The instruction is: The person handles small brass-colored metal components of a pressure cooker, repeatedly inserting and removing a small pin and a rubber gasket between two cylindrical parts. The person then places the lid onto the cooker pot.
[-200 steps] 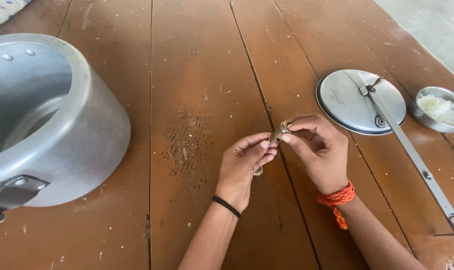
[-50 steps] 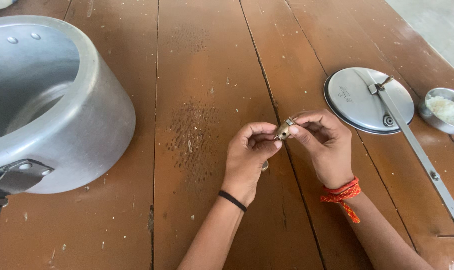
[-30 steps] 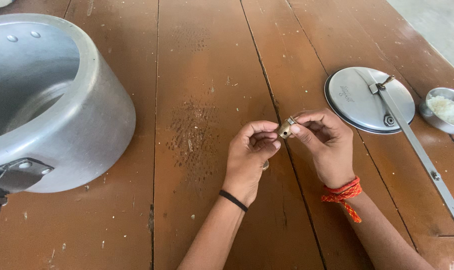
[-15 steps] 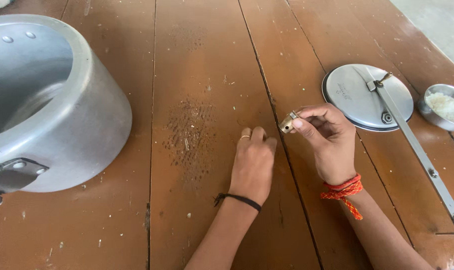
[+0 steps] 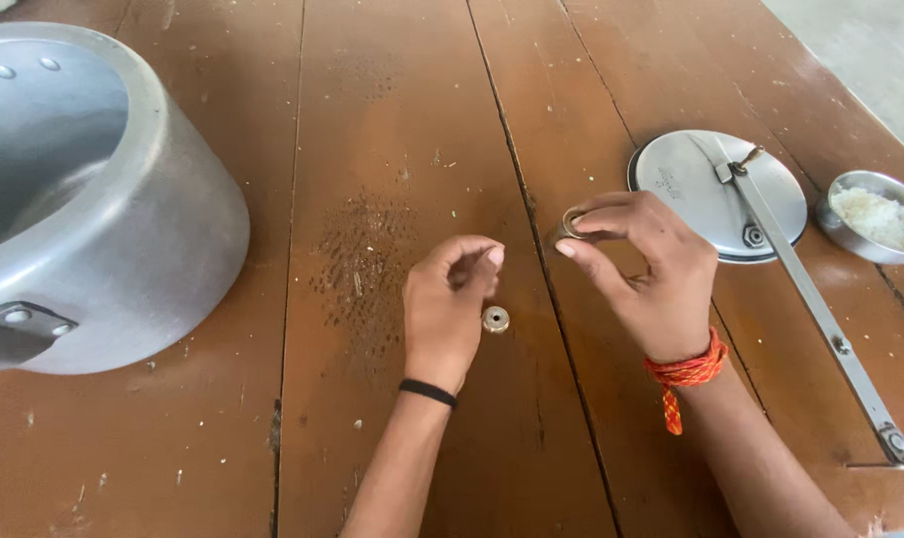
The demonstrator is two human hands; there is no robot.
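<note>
1. Right hand (image 5: pixel 643 269) is up off the wooden surface (image 5: pixel 402 120), thumb and first fingers pinched shut around a small brass-coloured fitting (image 5: pixel 568 223). Only its ring-shaped end pokes out past the fingertips, so the rest of its shape is hidden.
2. Left hand (image 5: pixel 448 304) is loosely curled, thumb and index tips nearly meeting, but I can't see anything between them. Looks empty as far as I can tell.
3. Just right of the left hand's fingers, a small round metal nut (image 5: pixel 495 319) lies flat on the surface, hole facing up. It sits between the two hands, touching neither, closer to the left one.
4. Black band (image 5: pixel 428 392) on the left wrist, orange-red thread (image 5: pixel 684 374) tied round the right wrist with a loose end hanging down.
5. Far left there's a big aluminium pressure cooker pot (image 5: pixel 123 219), tipped on its side so the open mouth faces up-left, with its dark handle bracket at the lower left edge.
6. On the right, the cooker lid (image 5: pixel 691 189) lies flat, with a long metal bar handle (image 5: pixel 820 319) running off toward the lower right corner.
7. Just past the lid, near the right edge, a small steel bowl (image 5: pixel 855 244) with white rice in it.
</note>
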